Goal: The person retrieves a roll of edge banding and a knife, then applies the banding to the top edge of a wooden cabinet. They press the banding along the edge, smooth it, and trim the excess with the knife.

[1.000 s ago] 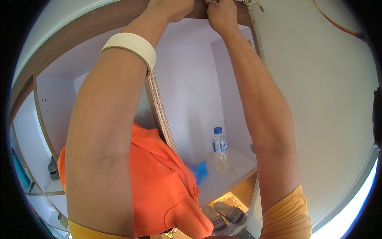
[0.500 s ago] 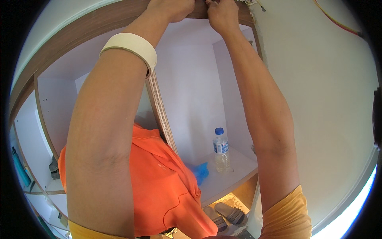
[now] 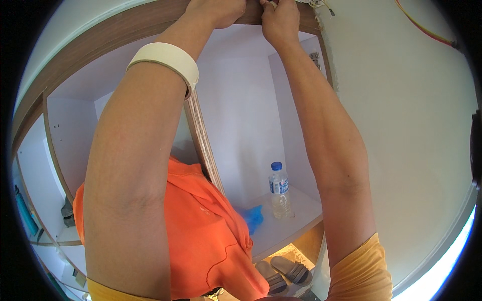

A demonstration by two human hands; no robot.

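Observation:
Both arms reach up to the brown wooden top rail (image 3: 150, 20) of a cabinet. At the upper edge of the picture, my left hand (image 3: 220, 12) lies against the rail with its fingers curled; the tips are cut off. My right hand (image 3: 281, 24) is beside it, a small gap apart, thumb and fingers pinched together. A tiny pale bit shows at its fingers, too small to name. Around my left forearm sits a cream ring (image 3: 168, 59), which looks like a roll of tape.
A clear water bottle (image 3: 279, 193) with a blue cap stands on the white shelf (image 3: 301, 208), near a blue plastic bag (image 3: 252, 216). Orange cloth (image 3: 206, 226) hangs before a wooden divider (image 3: 206, 140). Sandals (image 3: 291, 271) lie below. Wires (image 3: 427, 27) hang at the right wall.
My right hand and forearm have shifted slightly left, baring a hinge on the cabinet's right side. My left hand stays nearly still.

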